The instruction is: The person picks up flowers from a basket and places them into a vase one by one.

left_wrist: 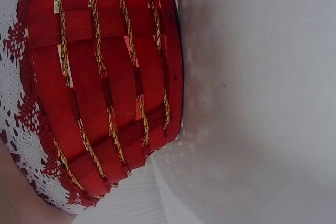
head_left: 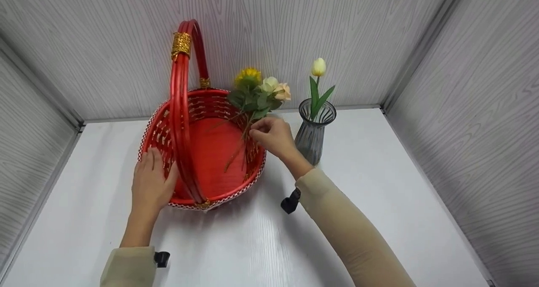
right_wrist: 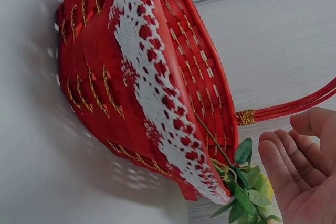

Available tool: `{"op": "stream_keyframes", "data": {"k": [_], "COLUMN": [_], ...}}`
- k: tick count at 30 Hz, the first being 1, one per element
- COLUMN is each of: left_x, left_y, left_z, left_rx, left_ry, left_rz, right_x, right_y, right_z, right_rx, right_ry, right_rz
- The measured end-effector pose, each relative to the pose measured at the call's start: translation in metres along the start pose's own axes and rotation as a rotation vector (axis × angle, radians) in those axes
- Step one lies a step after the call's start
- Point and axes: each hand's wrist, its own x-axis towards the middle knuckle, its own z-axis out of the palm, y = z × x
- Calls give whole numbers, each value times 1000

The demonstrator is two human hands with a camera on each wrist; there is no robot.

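Observation:
A red woven basket [head_left: 219,152] with a tall arched handle stands on the white table. My left hand [head_left: 151,179] rests on its near left rim, fingers fairly straight and thumb beside the handle. In the left wrist view, the basket's slatted side [left_wrist: 105,77] with gold cord and lace trim fills much of the picture. A bunch of artificial flowers [head_left: 259,91], yellow, cream and peach, leans over the far right rim, stems inside the basket. My right hand [head_left: 276,135] is beside those stems; in the right wrist view its loosely bent fingers [right_wrist: 286,156] hold nothing.
Right of the basket stands a grey ribbed glass vase [head_left: 311,139] holding one white tulip [head_left: 318,68]. Wood-grain panels [head_left: 294,26] close in the back and both sides of the table. The basket's red handle [head_left: 180,93] arches high above its rim.

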Motion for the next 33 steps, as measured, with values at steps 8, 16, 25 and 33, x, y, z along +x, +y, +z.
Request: {"op": "stream_keyframes", "data": {"k": [8, 16, 25, 33], "left_x": [1, 2, 3, 0], "left_y": [-2, -2, 0, 1], "left_z": [-2, -3, 0, 1], "left_rx": [11, 8, 0, 5], "left_ry": [2, 31, 15, 2], "left_rz": [2, 6, 0, -3], "right_x": [4, 6, 10, 16], "right_y": [8, 10, 13, 10], "right_z": [17, 29, 50, 68], "right_rx": [52, 52, 119, 362], "right_ry": [-42, -66, -66, -85], "right_rz": [5, 31, 71, 186]}}
